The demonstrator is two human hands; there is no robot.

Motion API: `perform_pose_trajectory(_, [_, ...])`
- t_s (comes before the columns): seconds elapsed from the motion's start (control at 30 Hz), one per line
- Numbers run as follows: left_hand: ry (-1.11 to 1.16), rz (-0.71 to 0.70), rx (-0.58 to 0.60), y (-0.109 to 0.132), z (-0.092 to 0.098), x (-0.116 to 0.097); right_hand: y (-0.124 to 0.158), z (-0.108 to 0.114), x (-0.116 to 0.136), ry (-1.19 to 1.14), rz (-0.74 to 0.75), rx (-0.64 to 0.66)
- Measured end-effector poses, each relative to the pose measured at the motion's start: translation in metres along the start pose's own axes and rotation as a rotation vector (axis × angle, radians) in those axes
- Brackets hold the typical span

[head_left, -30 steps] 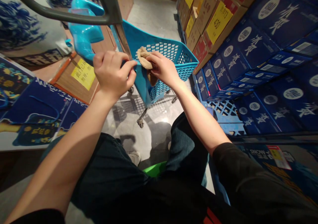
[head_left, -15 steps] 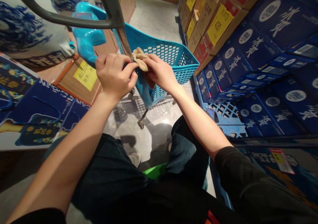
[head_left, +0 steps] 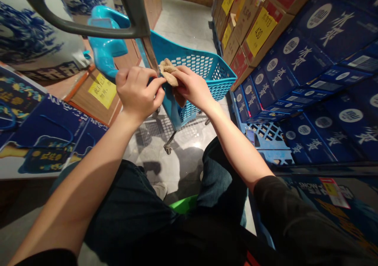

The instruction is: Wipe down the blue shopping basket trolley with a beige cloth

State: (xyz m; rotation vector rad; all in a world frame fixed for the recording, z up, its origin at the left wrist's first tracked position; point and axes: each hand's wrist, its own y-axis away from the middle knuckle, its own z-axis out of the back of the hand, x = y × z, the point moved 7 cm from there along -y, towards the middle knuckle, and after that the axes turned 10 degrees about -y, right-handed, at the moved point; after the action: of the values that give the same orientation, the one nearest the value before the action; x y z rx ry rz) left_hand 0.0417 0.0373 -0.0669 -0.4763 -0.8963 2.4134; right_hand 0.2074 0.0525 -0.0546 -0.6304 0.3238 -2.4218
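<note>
In the head view, the right hand (head_left: 194, 88) pinches a tan cloth (head_left: 167, 70) at the blue shopping cart's (head_left: 171, 47) near corner; the left hand's (head_left: 134, 88) fingers curl beside it, their hold unclear. Pressing the cloth flat, with the cart braced, would probably serve best.

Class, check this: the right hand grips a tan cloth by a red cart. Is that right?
One slip: the cart is blue, not red, as the head view shows. The right hand does grip a tan cloth by it.
</note>
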Motion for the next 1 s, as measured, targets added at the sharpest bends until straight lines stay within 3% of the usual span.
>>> perform_pose_trajectory(0.2, [-0.043, -0.057, -0.054, -0.001, 0.004, -0.005, 0.005, 0.000, -0.051, 0.041, -0.195, -0.075])
perform_pose_trajectory(0.43, [-0.075, -0.046, -0.061, 0.001, 0.005, -0.006, 0.001, -0.003, -0.007, 0.008, -0.010, -0.008])
perform_pose_trajectory(0.67, [-0.093, -0.042, -0.037, -0.001, 0.005, -0.007, 0.000, -0.001, -0.031, 0.054, -0.123, -0.008])
perform_pose_trajectory(0.77, [-0.059, -0.038, -0.026, -0.001, 0.005, -0.006, 0.001, -0.001, -0.021, 0.052, -0.124, -0.016])
perform_pose_trajectory(0.9, [-0.007, -0.008, -0.020, -0.001, 0.005, -0.006, 0.002, 0.002, 0.003, -0.036, -0.004, -0.012])
perform_pose_trajectory(1.0, [-0.013, 0.032, -0.004, -0.003, 0.007, -0.007, 0.003, 0.004, -0.005, -0.040, -0.051, -0.017])
